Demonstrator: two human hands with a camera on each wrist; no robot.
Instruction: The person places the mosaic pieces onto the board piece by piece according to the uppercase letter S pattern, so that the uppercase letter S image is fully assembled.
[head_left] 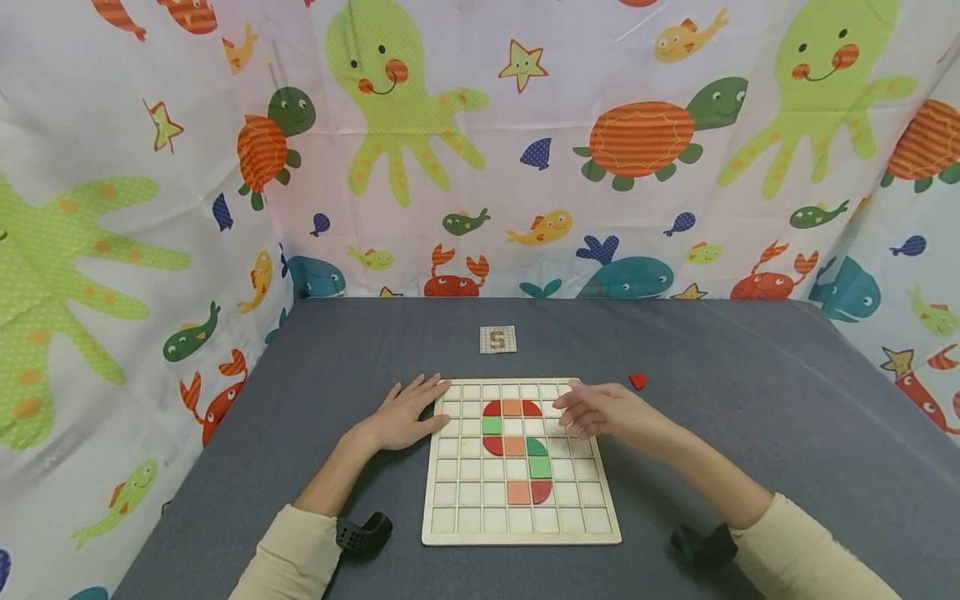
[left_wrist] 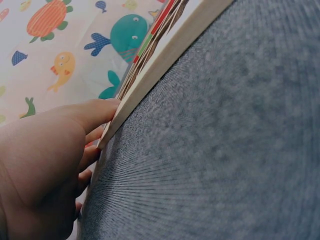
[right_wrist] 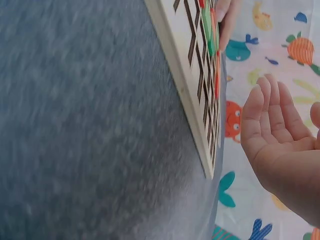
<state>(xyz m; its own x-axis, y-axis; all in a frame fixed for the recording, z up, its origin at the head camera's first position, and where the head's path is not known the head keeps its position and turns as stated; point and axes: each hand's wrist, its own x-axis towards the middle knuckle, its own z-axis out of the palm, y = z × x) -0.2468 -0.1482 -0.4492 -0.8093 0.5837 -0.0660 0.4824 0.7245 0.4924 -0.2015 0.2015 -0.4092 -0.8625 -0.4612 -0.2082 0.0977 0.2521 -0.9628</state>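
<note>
A pale wooden grid board [head_left: 457,521] lies on the table. Red, orange and green tiles, some square and some with a rounded side, form an S-like figure in its cells; one is a green square tile [head_left: 540,467]. My left hand [head_left: 408,414] rests at the board's upper left edge, fingers extended, thumb touching the rim in the left wrist view. Over the upper right of the board hovers my right hand [head_left: 603,412], fingers loosely bent. The right wrist view shows that hand [right_wrist: 280,135] raised off the board, with nothing seen in it.
Behind the board lies a small pattern card [head_left: 498,339] with a similar figure. A loose red piece [head_left: 637,381] sits on the grey tablecloth [head_left: 360,350], right of the board. A curtain [head_left: 525,200] printed with sea animals hangs behind and at the sides.
</note>
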